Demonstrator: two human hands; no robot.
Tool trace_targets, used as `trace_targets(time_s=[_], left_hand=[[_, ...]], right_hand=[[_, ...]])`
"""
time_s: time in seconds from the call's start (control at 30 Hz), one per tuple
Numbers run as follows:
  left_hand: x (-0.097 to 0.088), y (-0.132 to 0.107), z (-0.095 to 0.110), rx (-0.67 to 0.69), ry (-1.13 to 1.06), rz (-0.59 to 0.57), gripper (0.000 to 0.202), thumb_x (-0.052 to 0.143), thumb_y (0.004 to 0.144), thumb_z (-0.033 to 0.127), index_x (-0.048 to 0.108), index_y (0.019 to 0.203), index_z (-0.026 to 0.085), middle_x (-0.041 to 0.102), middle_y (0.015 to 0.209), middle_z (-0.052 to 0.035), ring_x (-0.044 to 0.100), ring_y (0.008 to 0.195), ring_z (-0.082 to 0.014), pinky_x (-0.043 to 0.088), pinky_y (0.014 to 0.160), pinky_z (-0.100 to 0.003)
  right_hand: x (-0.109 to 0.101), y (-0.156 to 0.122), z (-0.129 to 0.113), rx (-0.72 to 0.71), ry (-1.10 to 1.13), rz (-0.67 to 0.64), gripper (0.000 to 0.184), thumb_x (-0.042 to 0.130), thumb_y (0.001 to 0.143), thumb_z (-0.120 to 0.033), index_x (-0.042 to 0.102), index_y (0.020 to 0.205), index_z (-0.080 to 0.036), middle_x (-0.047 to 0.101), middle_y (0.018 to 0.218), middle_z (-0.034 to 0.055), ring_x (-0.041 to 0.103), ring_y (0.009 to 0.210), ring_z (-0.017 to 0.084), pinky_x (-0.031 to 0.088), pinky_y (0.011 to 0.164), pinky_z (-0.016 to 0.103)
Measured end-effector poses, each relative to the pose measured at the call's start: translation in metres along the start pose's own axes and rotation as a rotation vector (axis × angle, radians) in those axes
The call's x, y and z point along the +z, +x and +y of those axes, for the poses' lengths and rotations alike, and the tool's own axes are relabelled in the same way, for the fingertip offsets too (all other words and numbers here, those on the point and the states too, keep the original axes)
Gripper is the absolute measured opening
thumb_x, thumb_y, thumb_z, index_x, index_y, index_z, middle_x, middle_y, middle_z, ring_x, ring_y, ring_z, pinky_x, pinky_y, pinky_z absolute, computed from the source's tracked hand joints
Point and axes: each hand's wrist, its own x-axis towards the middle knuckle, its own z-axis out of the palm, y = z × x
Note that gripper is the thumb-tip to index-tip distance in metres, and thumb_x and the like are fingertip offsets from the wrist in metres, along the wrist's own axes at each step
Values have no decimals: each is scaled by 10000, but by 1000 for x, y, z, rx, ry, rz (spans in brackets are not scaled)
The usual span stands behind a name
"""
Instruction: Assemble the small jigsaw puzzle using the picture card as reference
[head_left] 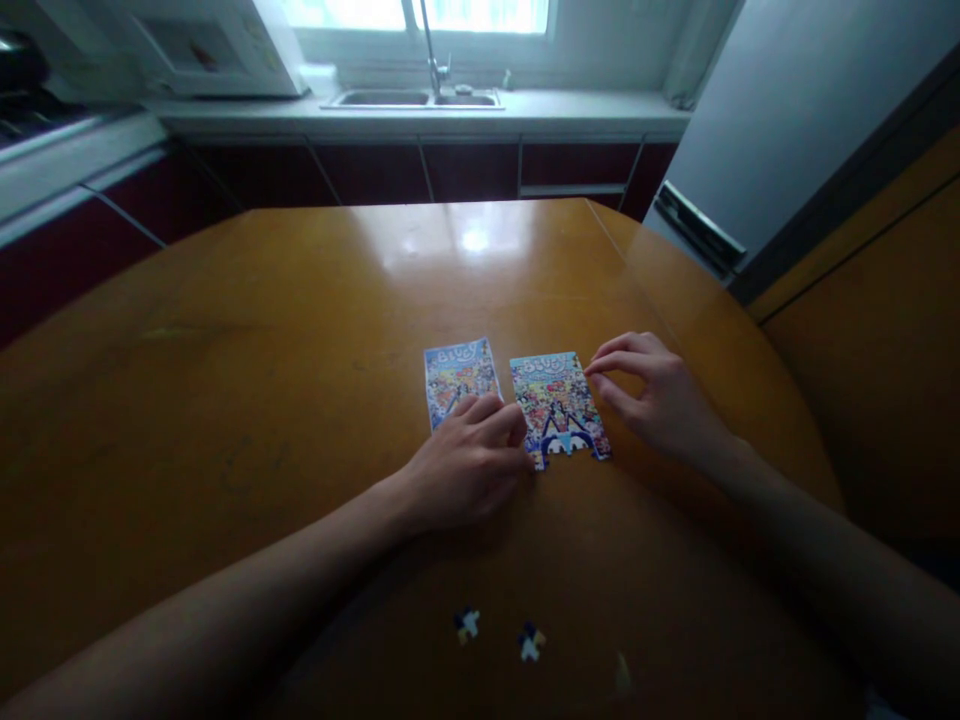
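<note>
A nearly complete jigsaw puzzle with a crowded cartoon picture lies on the table, its lower edge notched by gaps. My left hand is closed, its fingertips down at the puzzle's lower left corner; whatever they pinch is hidden. Just left of the puzzle is a picture card with the same design, partly covered by my left hand. On the other side, my right hand has its thumb and forefinger at the puzzle's upper right edge, fingers curved and slightly apart. Two loose puzzle pieces lie nearer to me.
All of this is on a glossy wooden table with rounded sides. Beyond its far edge runs a counter with a sink and faucet below a window. A white appliance stands at the back left, a grey refrigerator on the right.
</note>
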Motion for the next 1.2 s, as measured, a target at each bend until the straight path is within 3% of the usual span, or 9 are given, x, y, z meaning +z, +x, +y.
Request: trace_targets(time_s=[0.23, 0.3, 0.47, 0.6, 0.77, 0.87, 1.0, 1.07, 1.2], left_hand=[[1, 0, 3, 0, 27, -35, 204, 594, 848, 185, 697, 1008, 260, 604, 940, -63, 479, 864, -227, 385, 775, -381], [2, 0, 2, 2, 27, 22, 247, 590, 842, 177, 678, 1059, 254, 616, 947, -64, 486, 861, -226, 399, 772, -378], [0, -1, -9, -130, -16, 425, 330, 553, 837, 105, 630, 1124, 249, 616, 848, -42, 508, 802, -209, 419, 732, -355], [1, -2, -23, -378, -153, 727, 245, 484, 916, 134, 648, 1068, 235, 595, 796, -28, 534, 753, -182, 424, 726, -342], [5, 2, -46, -593, -355, 1003, 194, 447, 949, 173, 635, 966, 217, 543, 734, -6, 519, 682, -142, 412, 641, -276], [7, 4, -55, -662, -421, 1035, 178, 459, 932, 163, 630, 937, 213, 537, 720, 3, 518, 678, -132, 411, 640, -258], [9, 4, -57, -682, -466, 1025, 163, 469, 921, 171, 628, 931, 207, 536, 722, 8, 523, 684, -128, 413, 649, -252], [10, 3, -56, -677, -486, 1018, 158, 473, 921, 178, 628, 937, 206, 533, 726, 10, 524, 690, -128, 412, 652, -252], [10, 3, -56, -677, -501, 995, 159, 473, 924, 187, 629, 938, 207, 537, 733, 7, 530, 697, -132, 414, 647, -254]], right_hand=[[1, 0, -1, -13, 11, 6, 88, 642, 878, -199, 725, 855, -218, 685, 943, 78, 614, 948, 252, 500, 842, 440], [2, -1, 0, -19, 13, 0, 87, 643, 878, -196, 725, 861, -218, 683, 946, 78, 612, 953, 251, 500, 847, 437], [-1, -4, -6, -13, 58, -3, 138, 641, 885, -200, 725, 995, -207, 676, 989, 86, 624, 956, 239, 512, 839, 414], [4, -14, -25, -95, 140, -43, 145, 616, 913, -195, 707, 1025, -203, 673, 981, 82, 619, 923, 218, 518, 799, 377], [33, -38, -59, -356, 91, -296, 225, 538, 940, -164, 689, 1107, -152, 668, 1045, 105, 549, 1016, 237, 471, 912, 398], [54, -50, -75, -418, -37, -439, 291, 508, 994, -258, 637, 1242, -177, 641, 1293, 82, 507, 1127, 254, 403, 988, 430], [66, -52, -81, -471, -125, -528, 547, 564, 977, -405, 465, 1445, -139, 471, 1540, 93, 416, 1289, 294, 325, 1039, 463], [64, -49, -79, -469, -104, -540, 515, 579, 969, -429, 514, 1398, -151, 513, 1508, 92, 427, 1288, 285, 306, 1043, 456], [56, -45, -72, -500, 79, -507, 185, 555, 996, -340, 674, 1064, -215, 722, 1187, 21, 534, 1170, 211, 302, 1024, 401]])
